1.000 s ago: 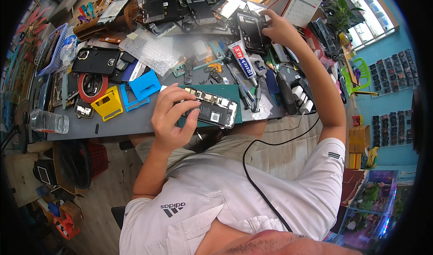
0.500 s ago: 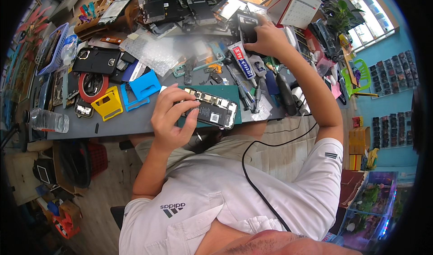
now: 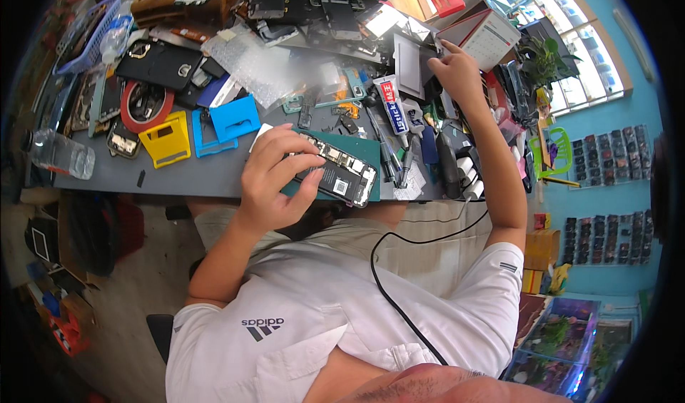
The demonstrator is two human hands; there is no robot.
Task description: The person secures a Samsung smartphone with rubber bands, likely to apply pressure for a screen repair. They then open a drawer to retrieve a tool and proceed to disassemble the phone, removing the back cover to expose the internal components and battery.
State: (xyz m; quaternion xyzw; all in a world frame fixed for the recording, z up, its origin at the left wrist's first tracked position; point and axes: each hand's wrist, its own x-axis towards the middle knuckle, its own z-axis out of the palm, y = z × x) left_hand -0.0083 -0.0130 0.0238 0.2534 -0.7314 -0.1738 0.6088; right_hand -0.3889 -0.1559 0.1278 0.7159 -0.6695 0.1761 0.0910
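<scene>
An opened smartphone (image 3: pixel 342 177), its battery and boards exposed, lies slanted on a green mat (image 3: pixel 367 150) near the table's front edge. My left hand (image 3: pixel 275 178) is curled over the phone's left end, thumb and fingertips close together against it. At the back right, my right hand (image 3: pixel 460 75) is bent at a dark object beside a grey rectangular panel (image 3: pixel 409 64). What its fingers hold is hidden. A white, blue and red glue tube (image 3: pixel 391 103) lies left of that forearm, near slim tools (image 3: pixel 385 150).
Left of the mat stand blue (image 3: pixel 232 121) and yellow (image 3: pixel 167 140) plastic holders, a red tape roll (image 3: pixel 146 107) and a clear bottle (image 3: pixel 63 155). Bubble wrap (image 3: pixel 246 64) and phone parts crowd the back. A desk calendar (image 3: pixel 489 39) stands beyond my right hand. A black cable (image 3: pixel 378 260) crosses my lap.
My right hand has moved from the dark piece it gripped toward the calendar. A grey panel now shows beside it. My left hand stays at the phone. The view has shifted slightly.
</scene>
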